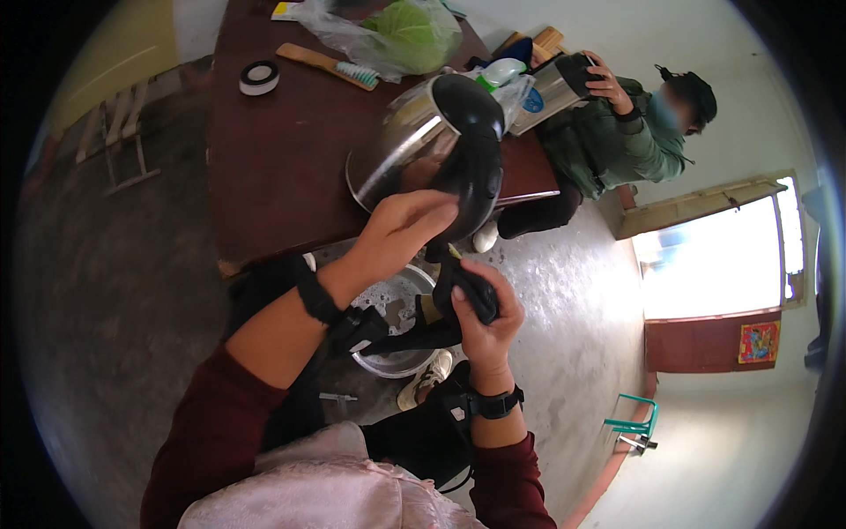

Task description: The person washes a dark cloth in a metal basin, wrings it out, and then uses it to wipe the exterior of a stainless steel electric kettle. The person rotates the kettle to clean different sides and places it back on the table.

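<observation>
A polished steel kettle (396,142) with a black lid and black handle (472,175) stands at the table's near edge. My left hand (410,225) is at the lower handle, fingers close together; whether it grips the handle is hard to see. Below it, my right hand (492,311) is closed around a bunched black item (472,291), perhaps cloth. A small pale-yellow tip (455,251) shows just above the right fingers. Behind the hands, a metal basin (426,274) holding water with suds rests on the floor, partly hidden by dark material.
The dark red table (277,172) bears a wooden-handled brush (324,65), a tape roll (259,78) and a cabbage (416,36) in clear plastic. At right, a person (615,145) handles a steel container (548,96). A green-framed stool (631,416) is by the wall.
</observation>
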Demonstrator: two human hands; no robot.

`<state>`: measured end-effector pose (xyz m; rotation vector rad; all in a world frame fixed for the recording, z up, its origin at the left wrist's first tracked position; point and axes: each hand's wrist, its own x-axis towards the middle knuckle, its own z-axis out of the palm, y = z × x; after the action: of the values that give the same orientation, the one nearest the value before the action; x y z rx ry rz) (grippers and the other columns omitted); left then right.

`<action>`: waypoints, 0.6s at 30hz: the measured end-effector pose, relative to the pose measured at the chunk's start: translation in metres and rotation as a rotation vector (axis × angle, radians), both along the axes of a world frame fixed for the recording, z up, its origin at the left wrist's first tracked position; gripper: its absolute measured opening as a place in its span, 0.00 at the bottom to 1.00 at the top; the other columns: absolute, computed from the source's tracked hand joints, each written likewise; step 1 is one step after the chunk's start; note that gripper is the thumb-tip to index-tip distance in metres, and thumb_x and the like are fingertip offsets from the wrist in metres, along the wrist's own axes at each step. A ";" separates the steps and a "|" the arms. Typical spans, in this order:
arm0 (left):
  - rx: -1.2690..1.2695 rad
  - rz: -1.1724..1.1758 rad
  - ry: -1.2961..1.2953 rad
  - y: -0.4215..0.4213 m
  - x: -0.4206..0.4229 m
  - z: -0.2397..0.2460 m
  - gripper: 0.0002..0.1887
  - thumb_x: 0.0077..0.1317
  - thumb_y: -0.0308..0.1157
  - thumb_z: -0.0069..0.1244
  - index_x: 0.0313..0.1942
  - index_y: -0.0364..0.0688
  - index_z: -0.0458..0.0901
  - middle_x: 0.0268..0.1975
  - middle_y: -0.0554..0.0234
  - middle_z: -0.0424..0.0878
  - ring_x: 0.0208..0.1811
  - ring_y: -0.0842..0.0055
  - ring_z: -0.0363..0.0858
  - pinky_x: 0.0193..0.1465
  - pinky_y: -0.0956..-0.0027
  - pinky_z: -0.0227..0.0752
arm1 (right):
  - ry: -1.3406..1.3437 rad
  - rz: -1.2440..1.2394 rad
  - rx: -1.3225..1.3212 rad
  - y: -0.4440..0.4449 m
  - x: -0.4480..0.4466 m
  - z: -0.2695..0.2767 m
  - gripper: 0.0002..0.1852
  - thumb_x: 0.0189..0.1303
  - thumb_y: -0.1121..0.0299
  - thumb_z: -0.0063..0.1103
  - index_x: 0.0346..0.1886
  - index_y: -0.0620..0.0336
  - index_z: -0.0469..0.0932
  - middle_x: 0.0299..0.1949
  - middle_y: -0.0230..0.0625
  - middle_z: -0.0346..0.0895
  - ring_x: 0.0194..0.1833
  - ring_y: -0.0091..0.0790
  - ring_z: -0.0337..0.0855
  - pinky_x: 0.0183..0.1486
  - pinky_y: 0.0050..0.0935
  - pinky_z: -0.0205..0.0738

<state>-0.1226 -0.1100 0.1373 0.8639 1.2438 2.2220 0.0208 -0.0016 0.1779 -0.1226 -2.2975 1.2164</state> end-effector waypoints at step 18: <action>-0.138 0.640 0.573 -0.006 0.056 0.006 0.18 0.66 0.24 0.51 0.56 0.35 0.71 0.52 0.56 0.74 0.53 0.73 0.73 0.57 0.69 0.69 | -0.362 0.091 -0.350 0.014 -0.052 0.007 0.15 0.65 0.65 0.60 0.49 0.66 0.77 0.38 0.31 0.81 0.39 0.19 0.78 0.41 0.23 0.74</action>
<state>-0.0671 -0.1160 0.1437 1.2288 2.1658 2.3786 -0.0313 0.0127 0.1847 -0.3962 -2.3815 1.7589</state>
